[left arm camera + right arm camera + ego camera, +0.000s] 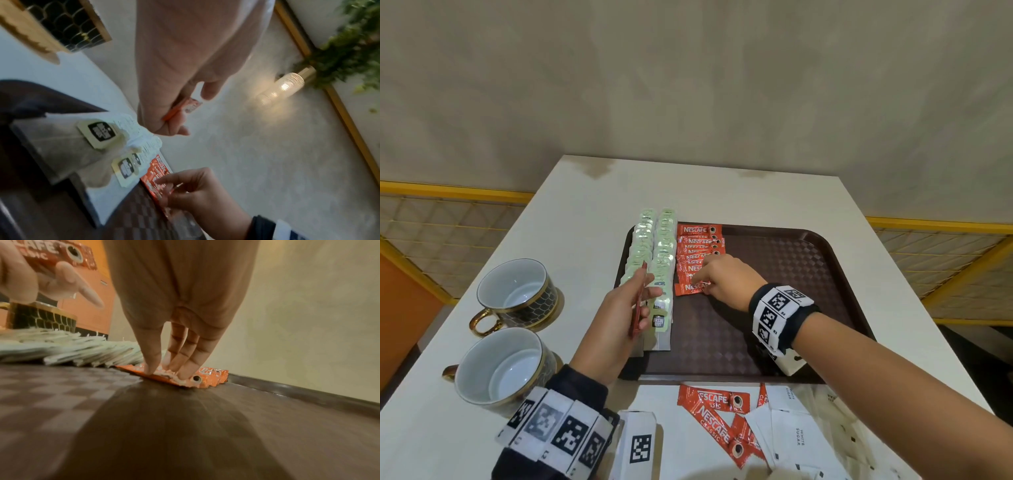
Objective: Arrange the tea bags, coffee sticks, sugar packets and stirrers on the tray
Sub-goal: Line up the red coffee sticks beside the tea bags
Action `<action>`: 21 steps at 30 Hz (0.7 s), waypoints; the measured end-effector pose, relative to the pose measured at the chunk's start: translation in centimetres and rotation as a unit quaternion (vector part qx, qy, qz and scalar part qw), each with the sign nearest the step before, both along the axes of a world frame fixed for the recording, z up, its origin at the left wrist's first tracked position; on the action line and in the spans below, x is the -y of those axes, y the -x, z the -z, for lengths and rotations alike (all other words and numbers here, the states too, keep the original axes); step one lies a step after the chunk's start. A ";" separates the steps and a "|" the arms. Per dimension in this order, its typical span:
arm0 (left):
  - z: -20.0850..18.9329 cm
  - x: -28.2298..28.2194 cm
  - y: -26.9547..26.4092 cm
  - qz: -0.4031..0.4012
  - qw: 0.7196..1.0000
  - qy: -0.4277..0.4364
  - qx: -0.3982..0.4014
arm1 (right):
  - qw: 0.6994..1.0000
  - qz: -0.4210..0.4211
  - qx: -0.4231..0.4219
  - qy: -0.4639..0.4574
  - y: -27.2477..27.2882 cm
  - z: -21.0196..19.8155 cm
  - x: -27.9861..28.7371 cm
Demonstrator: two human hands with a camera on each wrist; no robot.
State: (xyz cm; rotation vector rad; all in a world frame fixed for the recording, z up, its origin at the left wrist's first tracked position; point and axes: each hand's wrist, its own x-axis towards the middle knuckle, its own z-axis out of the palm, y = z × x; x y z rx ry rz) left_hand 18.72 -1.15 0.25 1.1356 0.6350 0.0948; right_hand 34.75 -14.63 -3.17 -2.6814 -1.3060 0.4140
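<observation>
A brown tray (774,267) holds two columns of pale green tea bags (654,246) at its left side. Beside them runs a column of red coffee sticks (698,243). My right hand (703,284) pinches the nearest coffee stick (207,379) across its width, and the stick lies flat on the tray at the column's near end. My left hand (643,301) hovers over the tea bags and grips a few red coffee sticks (636,315) edge-on. No stirrers show in any view.
Loose coffee sticks (715,414) and white sugar packets (798,435) lie on the white table in front of the tray. Two black-and-gold cups (517,291) (500,366) stand left of it. The tray's right half is bare.
</observation>
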 end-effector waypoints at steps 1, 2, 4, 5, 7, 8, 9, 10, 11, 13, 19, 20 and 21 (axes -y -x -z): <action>0.1 -0.1 0.0 -0.003 0.999 0.043 0.010 | 1.000 0.006 -0.005 -0.016 0.1 -0.4 0.1; -0.2 -0.1 0.1 -0.001 0.997 0.069 0.015 | 0.998 0.019 -0.015 -0.049 0.2 -1.0 0.2; -0.7 0.1 0.1 0.011 0.997 0.070 0.025 | 0.984 0.065 -0.052 -0.160 0.7 -2.6 0.5; -0.8 0.2 0.1 0.025 0.998 0.049 0.032 | 0.968 0.089 -0.084 -0.220 1.3 -3.6 0.5; -0.7 0.5 0.1 0.070 0.996 -0.014 0.046 | 0.926 0.120 -0.191 -0.301 2.9 -5.6 0.6; -0.8 0.8 0.2 0.092 0.993 -0.055 0.052 | 0.907 0.126 -0.250 -0.314 3.7 -6.3 0.6; -0.9 1.1 0.3 0.109 0.987 -0.105 0.054 | 0.895 0.126 -0.296 -0.310 4.4 -6.7 0.7; -1.0 1.3 0.5 0.122 0.979 -0.151 0.061 | 0.887 0.122 -0.328 -0.300 4.9 -7.0 0.8; -1.0 1.6 0.7 0.126 0.972 -0.187 0.067 | 0.884 0.120 -0.345 -0.293 5.2 -7.2 1.0; -1.1 2.1 1.1 0.110 0.963 -0.236 0.071 | 0.875 0.132 -0.364 -0.292 5.4 -7.6 1.7; -0.5 2.3 2.4 0.055 0.940 -0.333 0.042 | 0.848 0.170 -0.345 -0.365 5.8 -7.6 4.1; -0.3 2.2 2.7 0.040 0.940 -0.337 0.038 | 0.853 0.161 -0.311 -0.386 6.0 -7.5 4.5; -0.2 2.2 3.0 0.031 0.946 -0.321 0.037 | 0.858 0.145 -0.277 -0.409 6.4 -7.4 4.9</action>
